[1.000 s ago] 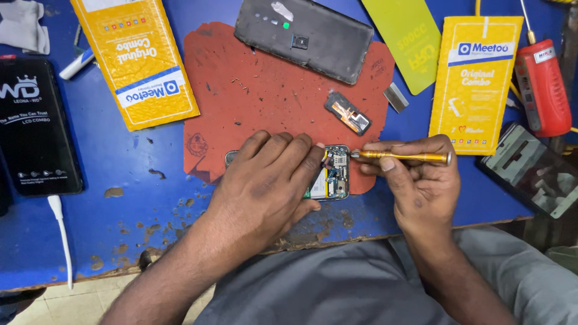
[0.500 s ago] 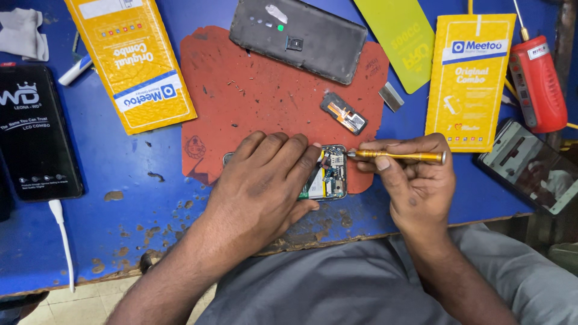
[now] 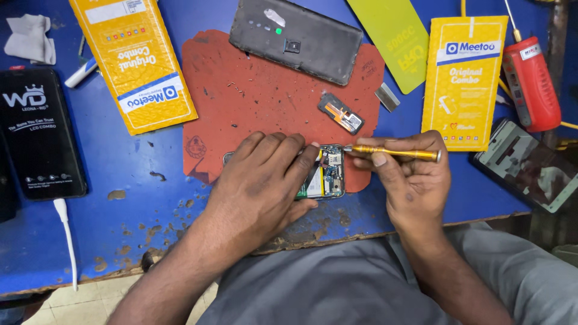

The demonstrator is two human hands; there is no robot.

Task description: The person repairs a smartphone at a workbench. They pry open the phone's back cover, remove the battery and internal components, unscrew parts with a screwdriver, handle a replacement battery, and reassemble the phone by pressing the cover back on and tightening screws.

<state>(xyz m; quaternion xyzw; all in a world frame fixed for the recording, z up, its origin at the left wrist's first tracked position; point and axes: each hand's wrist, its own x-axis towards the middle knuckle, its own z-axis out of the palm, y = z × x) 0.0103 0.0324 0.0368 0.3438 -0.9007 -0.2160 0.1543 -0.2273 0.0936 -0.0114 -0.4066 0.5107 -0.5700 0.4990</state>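
the opened phone (image 3: 328, 174) lies on the red mat (image 3: 253, 102) near the front edge of the blue counter (image 3: 120, 180), its circuit board showing. the left hand (image 3: 265, 186) lies flat over most of it, fingers spread and pressing it down rather than closed round it. the right hand (image 3: 409, 174) is pinched shut on a slim yellow screwdriver (image 3: 391, 152), held almost level, its tip at the upper corner of the board. to do this well, the left hand should keep the phone from sliding on the mat while the driver sits square in the screw head and turns with light downward pressure, so that the tip does not slip onto the board. a dark back cover (image 3: 295, 39) lies at the far edge of the mat, a small loose part (image 3: 341, 112) nearer the phone, and yellow packets (image 3: 135, 63) on either side. compared with half a second ago, both hands and the driver keep nearly the same pose; only the view has shifted slightly.
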